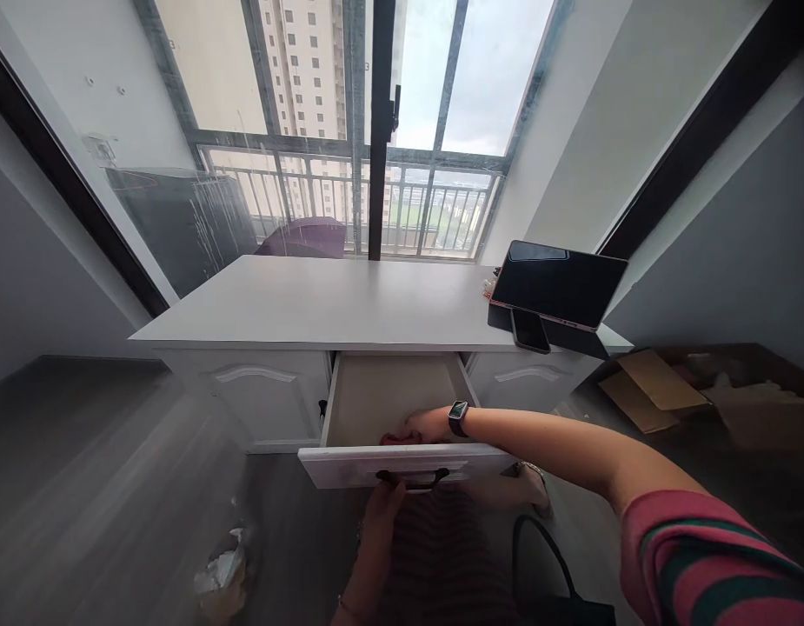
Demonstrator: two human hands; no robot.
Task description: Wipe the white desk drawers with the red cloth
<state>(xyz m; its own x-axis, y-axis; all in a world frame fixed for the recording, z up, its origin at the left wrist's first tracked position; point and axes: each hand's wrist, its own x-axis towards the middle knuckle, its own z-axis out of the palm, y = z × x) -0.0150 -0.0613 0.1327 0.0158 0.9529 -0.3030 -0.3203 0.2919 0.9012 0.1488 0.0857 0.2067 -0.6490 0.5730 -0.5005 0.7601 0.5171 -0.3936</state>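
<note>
- clock positions are read about the middle of the drawer [375,382], with twelve towards the window [418,113].
- drawer: pulled out from the front of the white bench [349,296]; its pale floor is visible.
- red cloth [394,440]: inside the drawer at six o'clock, just behind the front panel, partly covered by the right grip.
- right grip [428,425]: at five o'clock, reaching over the front panel, fingers down on the cloth (whether they pinch it or merely press it cannot be told); a dark watch [459,418] circles the wrist.
- left grip [384,502]: between six and seven, outside the drawer, fingers touching the left end of the black handle [415,481]; whether they close around it cannot be told.
- tablet [558,283]: at two o'clock, propped at a tilt on the bench; a phone [530,331] lies in front of it, between two and three.
- cardboard box [662,382]: near three o'clock, on the floor, flaps spread.
- black bag [571,609]: towards four or five, its looped strap upright.
</note>
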